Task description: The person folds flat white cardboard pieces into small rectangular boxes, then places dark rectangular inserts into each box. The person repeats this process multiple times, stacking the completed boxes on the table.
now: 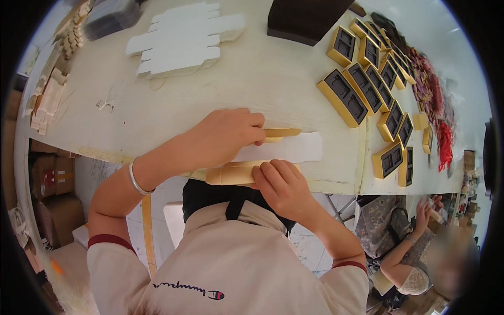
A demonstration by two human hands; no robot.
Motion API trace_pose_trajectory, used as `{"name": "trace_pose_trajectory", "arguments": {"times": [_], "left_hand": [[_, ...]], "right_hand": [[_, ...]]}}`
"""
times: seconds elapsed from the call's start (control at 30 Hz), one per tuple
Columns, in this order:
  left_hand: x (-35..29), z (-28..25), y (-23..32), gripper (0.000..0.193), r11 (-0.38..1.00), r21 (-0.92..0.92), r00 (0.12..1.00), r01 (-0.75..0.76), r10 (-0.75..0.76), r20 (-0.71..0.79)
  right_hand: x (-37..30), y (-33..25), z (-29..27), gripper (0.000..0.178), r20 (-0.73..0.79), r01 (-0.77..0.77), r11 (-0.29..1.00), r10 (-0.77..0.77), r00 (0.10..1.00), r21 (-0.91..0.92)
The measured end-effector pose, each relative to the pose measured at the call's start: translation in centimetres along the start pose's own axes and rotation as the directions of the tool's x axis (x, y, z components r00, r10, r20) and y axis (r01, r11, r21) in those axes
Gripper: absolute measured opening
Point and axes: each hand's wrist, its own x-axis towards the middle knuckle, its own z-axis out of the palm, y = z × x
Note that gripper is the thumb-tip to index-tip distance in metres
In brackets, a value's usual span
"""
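Observation:
A gold cardboard box blank with a white inner face (pixel 299 147) lies at the near edge of the table, its long sides partly raised. My left hand (pixel 228 134) comes over it from the left, fingers closed on the far gold side. Curled round the near gold side is my right hand (pixel 283 189), with its fingertips on the upper edge. The left end of the blank is partly hidden under my left hand and forearm. A gold flap sticks out toward the left along the table's edge.
Flat white box blanks (pixel 181 39) are stacked at the far left. Gold boxes with black inserts (pixel 344 97) crowd the right side, near a dark brown box (pixel 302 21) and red cords (pixel 445 144). Clear plastic pieces (pixel 111 20) stand far left. Another person (pixel 404 247) works at the lower right.

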Motion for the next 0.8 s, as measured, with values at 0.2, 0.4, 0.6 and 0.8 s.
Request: {"name": "trace_pose_trajectory", "arguments": {"times": [0.2, 0.4, 0.6, 0.8], "left_hand": [[-0.2, -1.7, 1.4, 0.017, 0.994, -0.018, 0.986, 0.109, -0.106, 0.131], [-2.1, -0.5, 2.3, 0.029, 0.992, 0.125, 0.999, 0.032, -0.036, 0.028], [-2.1, 1.1, 4.1, 0.048, 0.974, 0.161, 0.987, 0.157, -0.149, -0.06], [-3.4, -1.6, 3.4, 0.054, 0.989, -0.145, 0.983, -0.021, 0.046, 0.178]], "right_hand": [[2.8, 2.5, 0.9, 0.013, 0.066, -0.157, 0.975, 0.149, 0.987, 0.154], [2.7, 3.2, -2.2, 0.009, 0.061, -0.172, 0.931, 0.161, 0.985, 0.322], [2.6, 6.8, -3.7, 0.013, 0.165, -0.048, 0.998, 0.042, 0.985, 0.035], [3.6, 7.2, -4.7, 0.016, 0.13, 0.058, 0.994, -0.046, 0.99, -0.095]]}}
